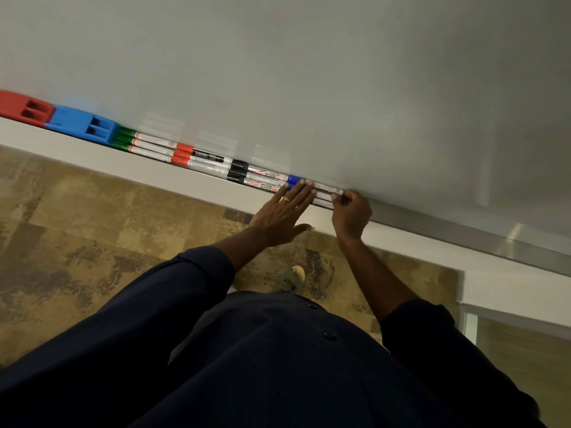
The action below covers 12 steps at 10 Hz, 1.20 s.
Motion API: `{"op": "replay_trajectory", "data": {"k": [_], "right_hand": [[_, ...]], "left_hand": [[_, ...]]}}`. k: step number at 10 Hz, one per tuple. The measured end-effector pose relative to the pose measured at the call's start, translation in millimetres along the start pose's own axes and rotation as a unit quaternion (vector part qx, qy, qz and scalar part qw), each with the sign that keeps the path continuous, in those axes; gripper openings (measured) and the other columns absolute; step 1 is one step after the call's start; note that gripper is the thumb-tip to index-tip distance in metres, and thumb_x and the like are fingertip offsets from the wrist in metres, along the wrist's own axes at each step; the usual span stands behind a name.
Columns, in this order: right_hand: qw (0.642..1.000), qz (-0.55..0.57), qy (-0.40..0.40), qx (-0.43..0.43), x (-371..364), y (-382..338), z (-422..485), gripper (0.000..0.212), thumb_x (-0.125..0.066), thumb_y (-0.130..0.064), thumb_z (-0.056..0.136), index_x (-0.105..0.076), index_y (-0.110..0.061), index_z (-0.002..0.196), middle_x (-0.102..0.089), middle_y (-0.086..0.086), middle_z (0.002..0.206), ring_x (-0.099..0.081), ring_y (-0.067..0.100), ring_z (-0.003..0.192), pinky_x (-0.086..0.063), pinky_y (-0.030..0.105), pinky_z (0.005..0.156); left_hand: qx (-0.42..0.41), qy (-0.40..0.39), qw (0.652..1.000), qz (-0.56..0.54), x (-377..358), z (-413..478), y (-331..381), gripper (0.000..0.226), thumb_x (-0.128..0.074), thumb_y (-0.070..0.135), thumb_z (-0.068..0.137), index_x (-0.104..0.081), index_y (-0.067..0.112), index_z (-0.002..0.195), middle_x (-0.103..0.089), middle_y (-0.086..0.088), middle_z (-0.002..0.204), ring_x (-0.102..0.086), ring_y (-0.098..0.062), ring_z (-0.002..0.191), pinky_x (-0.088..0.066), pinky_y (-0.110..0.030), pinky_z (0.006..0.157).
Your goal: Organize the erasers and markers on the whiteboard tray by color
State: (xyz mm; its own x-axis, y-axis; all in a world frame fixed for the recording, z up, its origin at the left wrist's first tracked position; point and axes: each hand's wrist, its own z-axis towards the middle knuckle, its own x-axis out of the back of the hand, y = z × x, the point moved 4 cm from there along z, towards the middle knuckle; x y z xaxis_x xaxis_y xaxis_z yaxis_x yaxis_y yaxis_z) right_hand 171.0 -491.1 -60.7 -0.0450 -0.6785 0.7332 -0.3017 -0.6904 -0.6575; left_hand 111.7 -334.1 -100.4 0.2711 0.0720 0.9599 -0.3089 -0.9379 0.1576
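On the whiteboard tray (pixel 432 223), I count two blocky plastic erasers (pixel 82 125), slim markers in threes, left hand (pixel 282 213) fingers spread flat on blue-capped markers (pixel 321 188), right hand (pixel 352 213) fingers pinching their ends.

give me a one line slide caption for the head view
Both hands, left hand and right hand, line up blue markers on the whiteboard tray.

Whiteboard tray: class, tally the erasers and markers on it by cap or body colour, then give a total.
Red eraser: 1
Blue eraser: 1
Green-capped markers: 3
Red-capped markers: 3
Black-capped markers: 3
Blue-capped markers: at least 2; the left hand and right hand cover the rest of this group.
Total: at least 13
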Motion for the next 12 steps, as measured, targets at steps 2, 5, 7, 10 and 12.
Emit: {"op": "replay_trajectory", "data": {"k": [2, 5, 7, 10, 12], "right_hand": [[0.999, 0.001, 0.008, -0.036, -6, -5, 0, 0.029, -0.061, -0.021, 0.096, -0.068, 0.0, 0.116, -0.072, 0.016, 0.115, -0.066, 0.03, 0.109, -0.049, 0.033, 0.091], [1.0, -0.003, -0.014, -0.015, -7, -6, -5, 0.024, -0.057, -0.013, 0.098, -0.064, -0.001, 0.118, -0.068, 0.016, 0.118, -0.064, 0.029, 0.111, -0.049, 0.035, 0.094], [0.995, -0.052, -0.021, 0.079, -8, -2, -26, 0.034, -0.054, -0.017, 0.1, -0.055, -0.004, 0.132, -0.061, 0.014, 0.132, -0.058, 0.027, 0.124, -0.049, 0.035, 0.105], [0.93, -0.202, -0.117, 0.284, -42, 0, -81, 0.063, -0.039, -0.037, 0.106, -0.021, -0.004, 0.157, -0.019, 0.014, 0.166, -0.015, 0.026, 0.156, -0.02, 0.04, 0.127], [0.913, -0.238, -0.127, 0.306, -55, -11, -88, 0.064, -0.03, -0.04, 0.107, -0.015, -0.005, 0.158, -0.012, 0.013, 0.167, -0.009, 0.025, 0.157, -0.017, 0.041, 0.128]], "left_hand": [[-0.008, 0.005, 1.0, 0.012, 1, 0, -4, 0.086, -0.012, 0.065, 0.099, -0.004, 0.009, 0.164, -0.002, -0.014, 0.173, -0.002, -0.03, 0.161, -0.01, -0.049, 0.131], [-0.004, 0.011, 0.999, 0.031, -3, 0, -2, 0.087, -0.023, 0.067, 0.102, -0.005, 0.009, 0.165, -0.002, -0.014, 0.173, -0.002, -0.031, 0.161, -0.011, -0.05, 0.131], [-0.004, 0.02, 0.999, 0.036, -2, -2, -6, 0.087, -0.019, 0.067, 0.102, -0.003, 0.008, 0.164, 0.0, -0.014, 0.173, 0.0, -0.029, 0.162, -0.013, -0.05, 0.131], [0.061, 0.031, 0.997, 0.033, 4, -37, -38, 0.089, -0.011, 0.068, 0.101, -0.005, 0.005, 0.164, -0.005, -0.015, 0.173, -0.005, -0.029, 0.162, -0.013, -0.047, 0.131], [0.101, 0.037, 0.994, 0.032, 7, -66, -68, 0.085, -0.01, 0.065, 0.104, -0.001, 0.006, 0.164, 0.002, -0.014, 0.173, 0.003, -0.028, 0.162, -0.01, -0.047, 0.132]]}}
